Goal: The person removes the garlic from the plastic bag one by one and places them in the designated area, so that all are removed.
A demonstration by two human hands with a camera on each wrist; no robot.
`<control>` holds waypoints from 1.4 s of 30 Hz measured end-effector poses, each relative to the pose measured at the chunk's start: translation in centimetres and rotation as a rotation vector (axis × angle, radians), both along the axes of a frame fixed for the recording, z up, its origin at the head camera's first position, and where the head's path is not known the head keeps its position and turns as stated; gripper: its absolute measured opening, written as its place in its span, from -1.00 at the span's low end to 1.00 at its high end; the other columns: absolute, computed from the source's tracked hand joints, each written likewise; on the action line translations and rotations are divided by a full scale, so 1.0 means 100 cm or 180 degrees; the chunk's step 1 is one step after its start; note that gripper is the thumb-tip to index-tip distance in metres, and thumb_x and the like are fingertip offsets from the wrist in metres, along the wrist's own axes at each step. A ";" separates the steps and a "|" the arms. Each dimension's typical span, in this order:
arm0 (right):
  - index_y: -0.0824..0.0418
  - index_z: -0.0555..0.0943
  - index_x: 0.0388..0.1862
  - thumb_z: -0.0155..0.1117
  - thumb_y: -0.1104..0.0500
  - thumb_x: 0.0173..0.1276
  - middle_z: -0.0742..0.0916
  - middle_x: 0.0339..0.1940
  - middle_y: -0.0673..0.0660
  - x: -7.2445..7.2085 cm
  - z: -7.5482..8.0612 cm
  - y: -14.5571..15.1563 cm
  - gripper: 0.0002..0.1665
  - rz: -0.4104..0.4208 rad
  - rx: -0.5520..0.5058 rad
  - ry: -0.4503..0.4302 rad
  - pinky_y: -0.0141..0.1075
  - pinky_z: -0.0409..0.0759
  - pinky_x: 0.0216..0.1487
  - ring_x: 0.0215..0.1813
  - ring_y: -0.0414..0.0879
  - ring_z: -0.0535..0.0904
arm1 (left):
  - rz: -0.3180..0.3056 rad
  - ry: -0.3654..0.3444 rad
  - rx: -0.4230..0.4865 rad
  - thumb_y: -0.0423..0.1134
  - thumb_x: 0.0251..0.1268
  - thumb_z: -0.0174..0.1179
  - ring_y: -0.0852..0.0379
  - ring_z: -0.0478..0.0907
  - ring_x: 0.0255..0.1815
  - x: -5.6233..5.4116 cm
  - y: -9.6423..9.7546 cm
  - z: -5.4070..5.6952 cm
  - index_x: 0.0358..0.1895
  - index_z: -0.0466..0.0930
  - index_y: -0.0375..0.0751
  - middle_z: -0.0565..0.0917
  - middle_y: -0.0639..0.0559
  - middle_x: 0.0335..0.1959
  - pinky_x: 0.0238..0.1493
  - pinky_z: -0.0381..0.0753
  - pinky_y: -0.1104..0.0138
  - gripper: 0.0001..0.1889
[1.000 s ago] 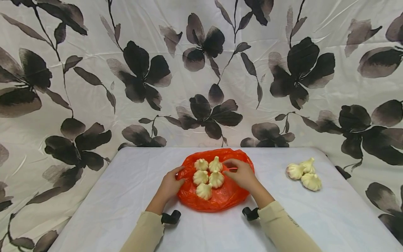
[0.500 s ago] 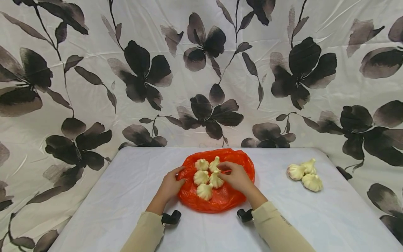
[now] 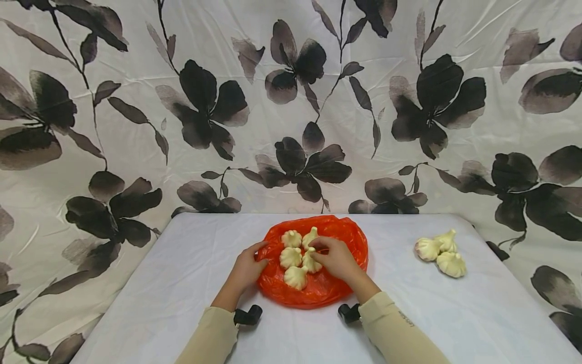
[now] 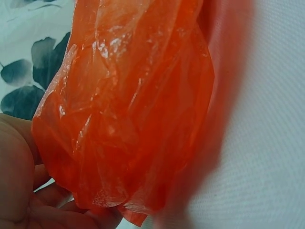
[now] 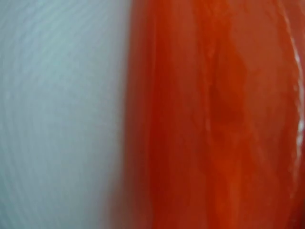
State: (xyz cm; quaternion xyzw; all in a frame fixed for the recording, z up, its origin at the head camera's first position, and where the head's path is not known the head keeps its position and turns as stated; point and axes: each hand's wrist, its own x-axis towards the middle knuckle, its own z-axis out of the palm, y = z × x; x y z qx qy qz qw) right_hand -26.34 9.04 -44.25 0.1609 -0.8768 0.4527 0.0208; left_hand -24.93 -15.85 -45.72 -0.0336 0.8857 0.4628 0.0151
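Note:
A red plastic bag (image 3: 313, 299) lies spread open on the table, with several pale garlic bulbs (image 3: 295, 278) grouped in it. My left hand (image 3: 245, 268) grips the bag's left edge; the left wrist view has its fingers (image 4: 52, 194) curled around the crinkled plastic (image 4: 124, 119). Over the bag's right side, my right hand (image 3: 336, 259) holds its thumb and fingertips around a garlic bulb (image 3: 310, 264) in the right column, partly covering it. Only the bag's side (image 5: 214, 119) and white cloth fill the right wrist view, without the hand.
Three more garlic bulbs (image 3: 451, 264) sit together on the right part of the white-covered table (image 3: 182, 283). A floral curtain (image 3: 291, 101) hangs behind the table's far edge. Black wrist cameras (image 3: 247, 315) hang below both wrists.
My right hand has moved left from the bag's right side to the garlic bulb, and its fingers have closed around it. The left hand has stayed at the bag's edge.

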 end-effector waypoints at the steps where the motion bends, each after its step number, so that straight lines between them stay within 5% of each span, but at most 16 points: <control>1: 0.11 0.68 -0.05 0.36 0.18 0.26 0.74 -0.13 -0.03 0.000 0.000 0.000 -0.73 -0.0012 0.0024 0.0012 -0.17 0.68 0.04 -0.01 -0.03 0.64 | 0.0004 0.0000 0.0004 -0.30 0.32 0.13 -0.09 0.55 0.14 0.000 0.000 0.000 0.41 0.33 -0.04 0.44 -0.19 0.35 0.01 0.68 0.09 -0.43; 20: 0.04 0.69 -0.03 0.35 0.15 0.27 0.76 -0.12 -0.01 0.005 0.011 0.014 -0.73 -0.0255 0.0007 0.0218 -0.21 0.70 -0.01 -0.06 -0.08 0.67 | 0.0045 -0.0026 -0.0012 -0.29 0.32 0.13 -0.12 0.55 0.17 0.000 0.002 0.000 0.41 0.33 -0.03 0.43 -0.19 0.36 0.02 0.68 0.08 -0.43; 42: 0.03 0.67 0.00 0.31 0.12 0.31 0.77 -0.11 0.04 0.020 0.052 0.054 -0.73 -0.0187 -0.0102 0.0523 -0.17 0.70 -0.02 -0.10 -0.06 0.70 | 0.0053 -0.0062 -0.0020 -0.29 0.32 0.13 -0.09 0.55 0.13 0.002 -0.001 0.002 0.42 0.32 -0.04 0.43 -0.20 0.36 0.01 0.69 0.11 -0.42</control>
